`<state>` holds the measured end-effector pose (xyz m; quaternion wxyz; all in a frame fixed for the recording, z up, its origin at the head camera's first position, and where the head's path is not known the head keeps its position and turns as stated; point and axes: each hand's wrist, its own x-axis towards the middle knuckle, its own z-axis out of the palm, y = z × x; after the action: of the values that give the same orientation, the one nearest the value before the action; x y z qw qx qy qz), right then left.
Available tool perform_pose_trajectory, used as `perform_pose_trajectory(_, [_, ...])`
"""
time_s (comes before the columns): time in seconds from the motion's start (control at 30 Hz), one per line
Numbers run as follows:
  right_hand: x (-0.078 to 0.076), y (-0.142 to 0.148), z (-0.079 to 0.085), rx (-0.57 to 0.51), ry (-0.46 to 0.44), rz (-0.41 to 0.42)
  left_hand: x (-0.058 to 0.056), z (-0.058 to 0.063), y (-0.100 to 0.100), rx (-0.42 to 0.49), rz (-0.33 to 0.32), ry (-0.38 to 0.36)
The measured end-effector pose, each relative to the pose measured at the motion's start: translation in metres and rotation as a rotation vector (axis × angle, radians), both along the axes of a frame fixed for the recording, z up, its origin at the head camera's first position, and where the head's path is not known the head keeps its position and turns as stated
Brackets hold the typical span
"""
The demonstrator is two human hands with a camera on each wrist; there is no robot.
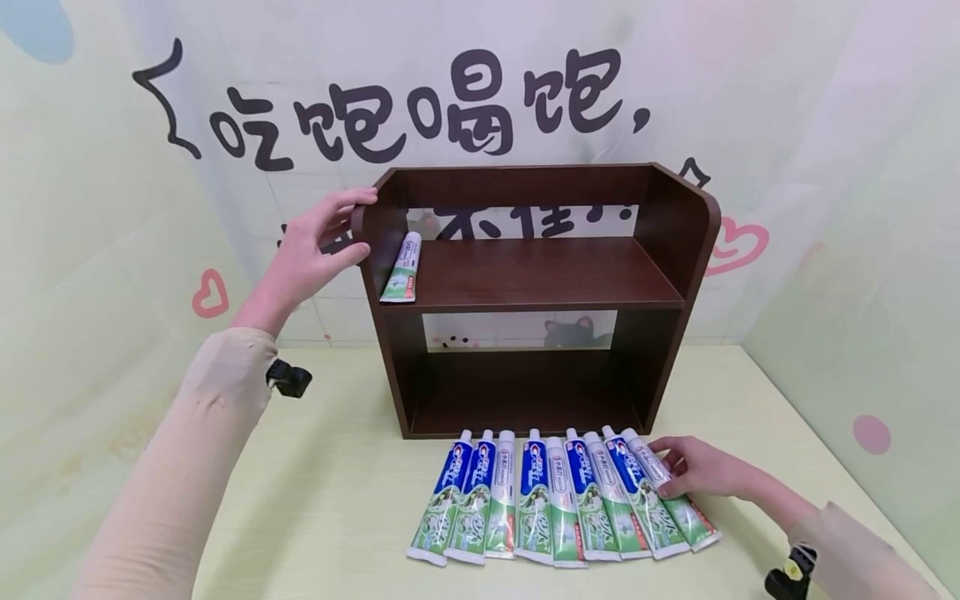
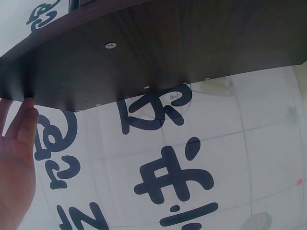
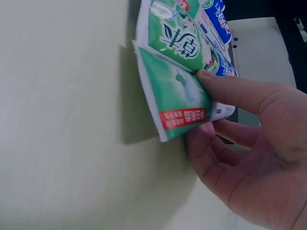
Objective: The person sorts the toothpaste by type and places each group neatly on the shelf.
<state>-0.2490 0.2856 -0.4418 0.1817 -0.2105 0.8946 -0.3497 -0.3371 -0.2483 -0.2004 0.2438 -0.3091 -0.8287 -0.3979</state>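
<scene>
A dark brown two-tier wooden shelf stands on the table. My left hand touches the upper front edge of its left side panel, thumb and fingers extended; in the left wrist view the fingertips meet the panel's edge. On the upper tier, a white and green toothpaste tube leans against the left panel, cap up. Several toothpaste tubes lie fanned in a row before the shelf, caps toward it. My right hand pinches the rightmost white and green toothpaste tube between thumb and fingers, its edge overlapping its neighbor.
The pale table extends on both sides of the shelf. Behind it hangs a light backdrop with large black characters and pink hearts. Black wrist cameras sit on both sleeves. The shelf's lower tier is open at the front.
</scene>
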Motion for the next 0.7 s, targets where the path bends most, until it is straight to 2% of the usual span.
perform_pose_trajectory(0.17, [-0.004, 0.001, 0.008, 0.031, -0.087, 0.001, 0.002, 0.001, 0.001, -0.002, 0.002, -0.004])
perform_pose_trajectory(0.37, [-0.005, -0.001, 0.016, -0.012, -0.203, -0.006, 0.003, 0.001, 0.001, -0.007, 0.003, -0.004])
perform_pose_trajectory(0.7, [-0.002, -0.002, 0.016, 0.009, -0.23, -0.041, 0.003, 0.001, 0.0, -0.015, 0.0, 0.007])
